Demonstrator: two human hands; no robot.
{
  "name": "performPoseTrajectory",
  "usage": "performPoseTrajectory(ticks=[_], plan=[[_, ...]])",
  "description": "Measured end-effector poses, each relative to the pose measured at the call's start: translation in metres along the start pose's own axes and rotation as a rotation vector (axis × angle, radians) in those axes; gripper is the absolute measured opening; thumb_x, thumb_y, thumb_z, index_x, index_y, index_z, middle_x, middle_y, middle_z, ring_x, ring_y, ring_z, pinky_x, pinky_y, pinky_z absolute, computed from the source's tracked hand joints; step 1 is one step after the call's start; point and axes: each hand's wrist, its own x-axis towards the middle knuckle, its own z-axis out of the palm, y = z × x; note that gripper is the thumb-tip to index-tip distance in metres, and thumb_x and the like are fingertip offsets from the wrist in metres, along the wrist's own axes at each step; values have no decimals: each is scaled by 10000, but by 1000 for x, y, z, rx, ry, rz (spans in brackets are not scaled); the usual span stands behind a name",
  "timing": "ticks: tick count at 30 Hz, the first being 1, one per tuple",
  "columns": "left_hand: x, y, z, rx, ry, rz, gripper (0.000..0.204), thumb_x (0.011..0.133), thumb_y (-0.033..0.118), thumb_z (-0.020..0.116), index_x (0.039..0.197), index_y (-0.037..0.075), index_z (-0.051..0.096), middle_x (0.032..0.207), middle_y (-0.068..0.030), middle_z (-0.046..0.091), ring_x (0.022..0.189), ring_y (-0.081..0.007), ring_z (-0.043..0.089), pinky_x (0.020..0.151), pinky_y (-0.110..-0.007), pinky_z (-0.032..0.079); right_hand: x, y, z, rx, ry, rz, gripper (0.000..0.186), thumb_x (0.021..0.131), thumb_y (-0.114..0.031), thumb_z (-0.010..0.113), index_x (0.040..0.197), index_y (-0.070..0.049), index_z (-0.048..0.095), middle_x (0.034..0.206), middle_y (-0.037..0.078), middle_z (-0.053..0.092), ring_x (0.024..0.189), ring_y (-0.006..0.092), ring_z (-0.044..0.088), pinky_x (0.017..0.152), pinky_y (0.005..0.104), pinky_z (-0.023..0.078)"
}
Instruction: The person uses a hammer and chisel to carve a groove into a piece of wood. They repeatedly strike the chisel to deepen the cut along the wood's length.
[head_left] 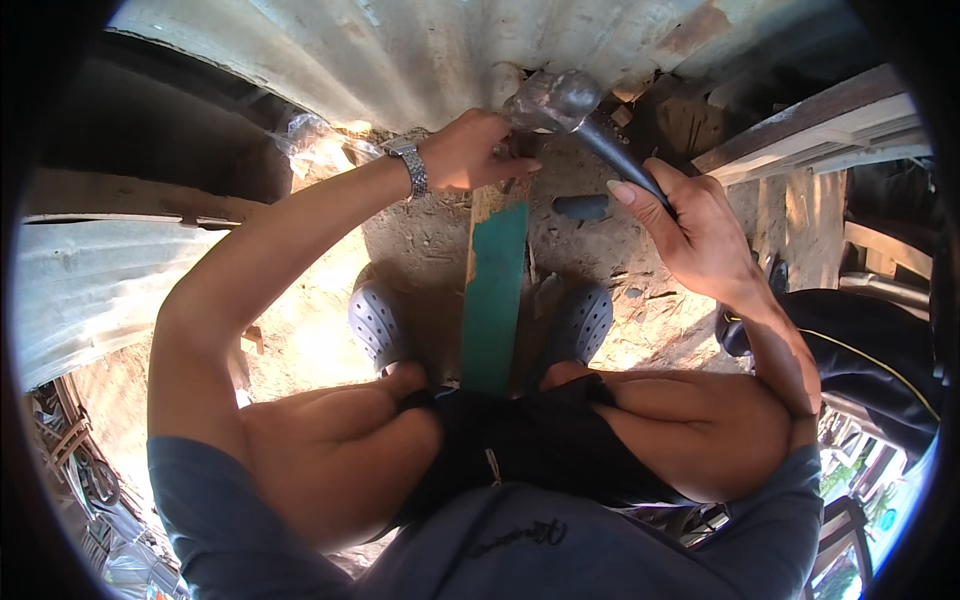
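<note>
My right hand [690, 225] grips a hammer [615, 150] by its dark handle, thumb laid along it. The metal head is raised just right of and beyond my left hand [475, 155], and the two look close or overlapping. My left hand, with a metal-band watch [410, 168] on the wrist, has its fingers curled at the far end of a wooden board [495, 290]. What those fingers pinch, if anything, is hidden. Worn green paint covers most of the board, with bare wood at the far end. It runs between my feet toward my lap.
Corrugated metal sheeting [400, 60] rises just beyond my hands. A wooden beam [810, 120] slants in at the far right. Crumpled clear plastic [315, 145] lies at the far left. Grey clogs [378, 322] flank the board on the dirt floor. Dark cloth [860, 350] hangs at the right.
</note>
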Motion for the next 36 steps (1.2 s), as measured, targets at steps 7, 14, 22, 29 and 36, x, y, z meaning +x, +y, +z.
performPoseTrajectory(ticks=[7,14,22,29,36], plan=[[5,23,-10,52,-202,-102,350,951,304,722,1106,-7,678,1022,-167,725,978,-287,718,843,-391,604,-1,2,10,135,90,-12,394,1072,-357,584,924,7,616,540,57,428,477,150,403,471,373,340],[7,22,-13,88,-215,-120,334,972,235,703,1216,12,654,1120,-148,748,993,-242,741,895,-364,624,6,4,6,136,5,121,417,1081,-410,560,949,-21,634,552,-18,377,503,96,359,471,343,305],[10,14,-1,33,-77,46,461,931,403,719,882,-55,686,724,-220,670,752,-390,695,715,-443,563,0,1,-1,107,23,126,496,1047,-439,600,871,25,598,564,158,553,479,252,518,504,437,406],[11,29,-7,-40,-212,-139,342,948,235,724,1204,23,645,1118,-135,704,1042,-259,702,890,-391,607,-9,-8,-14,47,98,-13,429,1037,-368,635,847,15,605,536,149,519,472,261,492,504,421,401],[12,27,-1,-40,-236,-139,384,953,197,727,1283,27,629,1222,-130,720,1120,-236,710,946,-371,616,-13,-4,-10,150,119,-6,371,1051,-347,620,931,5,613,568,120,514,478,201,451,486,387,373]])
